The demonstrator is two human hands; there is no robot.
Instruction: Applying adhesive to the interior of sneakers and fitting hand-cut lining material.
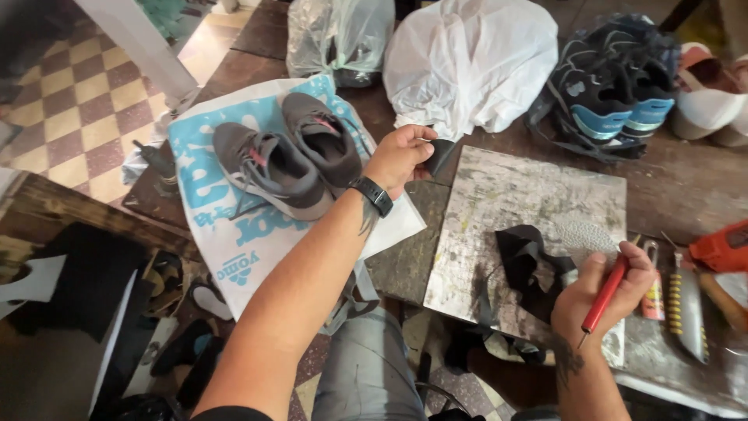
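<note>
My left hand [399,156] reaches forward over the bench and pinches a small dark piece of material [439,155] by its edge, just right of a pair of grey shoes [288,156] lying on a white and blue plastic bag [226,234]. My right hand [604,292] grips a red-handled tool [606,295], point down, at the near right corner of a stained grey work slab [506,210]. A black strip of material [530,261] lies on the slab beside that hand.
A white plastic bag [467,62] and a clear bag [339,35] sit at the back. Blue and black sneakers [612,86] rest at the back right. A utility knife [689,312] and an orange tool [721,248] lie at the right. Scraps fill a box [86,288] at the left.
</note>
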